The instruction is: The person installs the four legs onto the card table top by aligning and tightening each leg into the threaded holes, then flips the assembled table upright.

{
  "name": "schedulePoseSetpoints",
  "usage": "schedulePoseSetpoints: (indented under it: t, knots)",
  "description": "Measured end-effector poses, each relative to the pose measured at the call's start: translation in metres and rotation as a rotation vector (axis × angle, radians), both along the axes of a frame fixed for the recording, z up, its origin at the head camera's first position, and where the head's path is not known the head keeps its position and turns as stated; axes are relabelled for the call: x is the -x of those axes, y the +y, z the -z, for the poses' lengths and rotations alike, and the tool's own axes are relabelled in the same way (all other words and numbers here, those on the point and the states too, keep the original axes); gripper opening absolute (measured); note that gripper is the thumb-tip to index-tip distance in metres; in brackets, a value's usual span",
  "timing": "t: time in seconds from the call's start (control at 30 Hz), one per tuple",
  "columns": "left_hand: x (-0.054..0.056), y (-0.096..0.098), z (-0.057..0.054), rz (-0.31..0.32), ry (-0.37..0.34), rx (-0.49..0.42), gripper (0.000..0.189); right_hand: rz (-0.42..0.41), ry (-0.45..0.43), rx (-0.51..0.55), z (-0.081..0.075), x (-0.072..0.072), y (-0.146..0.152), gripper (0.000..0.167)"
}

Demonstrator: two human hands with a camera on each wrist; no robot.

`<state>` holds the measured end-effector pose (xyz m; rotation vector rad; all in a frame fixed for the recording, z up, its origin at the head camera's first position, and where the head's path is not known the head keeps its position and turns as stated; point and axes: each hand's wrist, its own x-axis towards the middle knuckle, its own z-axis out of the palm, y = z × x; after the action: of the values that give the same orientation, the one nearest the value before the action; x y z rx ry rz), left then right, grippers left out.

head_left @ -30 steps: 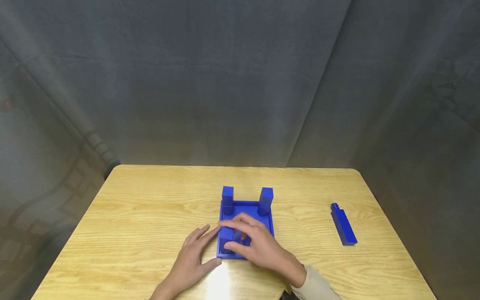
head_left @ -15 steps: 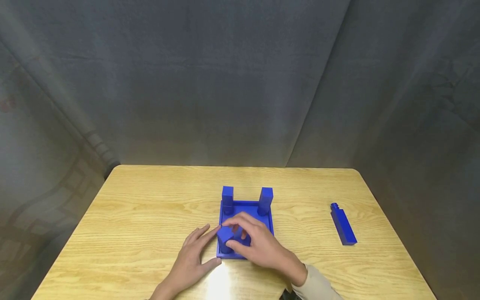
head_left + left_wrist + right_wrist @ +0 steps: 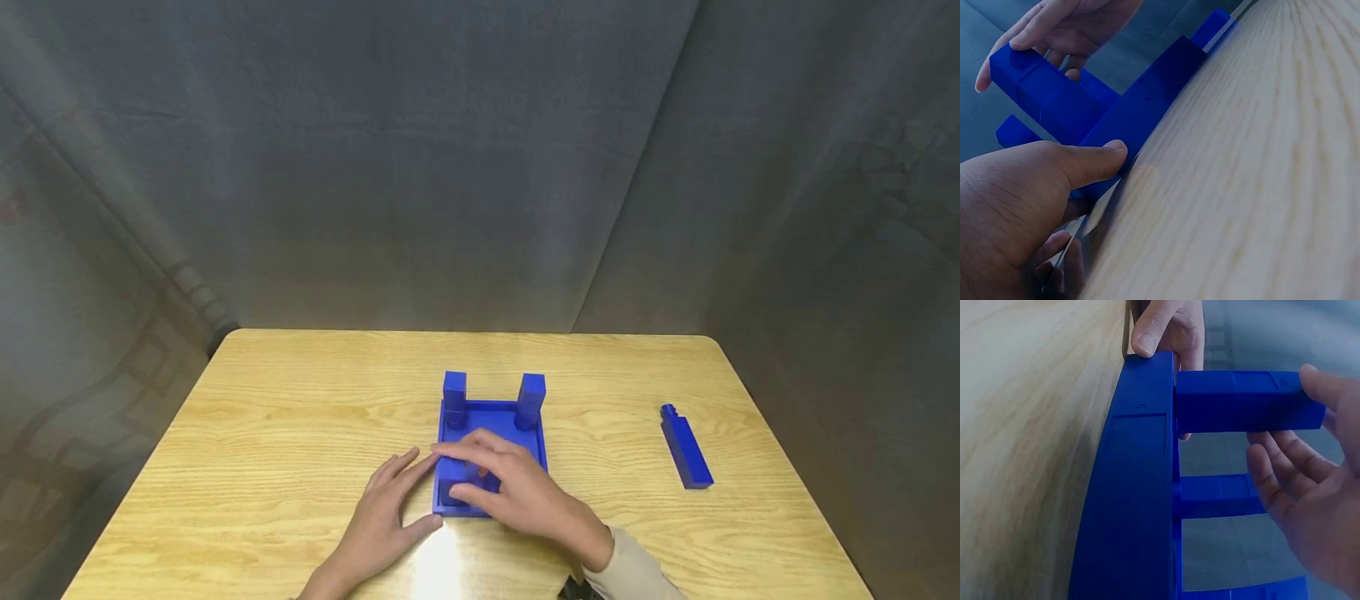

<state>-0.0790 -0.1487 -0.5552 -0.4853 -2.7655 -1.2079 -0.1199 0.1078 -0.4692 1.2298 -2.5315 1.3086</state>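
So the gripped leg [image 3: 1247,403] at the near-left corner of the blue tray [image 3: 491,419] just went from skewed to square with the tray's sides. Looked like a bit more twist to me, though seating's hard to tell. Right hand [image 3: 521,492] had its fingers pinched on the leg's top; left hand [image 3: 382,521] kept its fingers spread against the tray's corner. Spare leg [image 3: 686,450] lay untouched, right of the tray.
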Motion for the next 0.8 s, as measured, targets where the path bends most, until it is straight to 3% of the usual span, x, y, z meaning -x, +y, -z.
schedulePoseSetpoints:
  t: [0.27,0.5,0.8]
  knots:
    - [0.0003,0.0001,0.0001,-0.003,0.001,0.004,0.079,-0.055,0.010,-0.028,-0.0027,0.0014,0.0069,0.051]
    - [0.0006,-0.0002,0.0014,-0.007,0.024,0.006,0.080,-0.047,-0.039,0.014,-0.0032,0.0040,0.0065,0.037]
    - [0.0006,-0.0002,0.0013,-0.004,0.022,-0.004,0.078,0.058,-0.063,0.043,-0.0027,0.0007,0.0000,0.032]
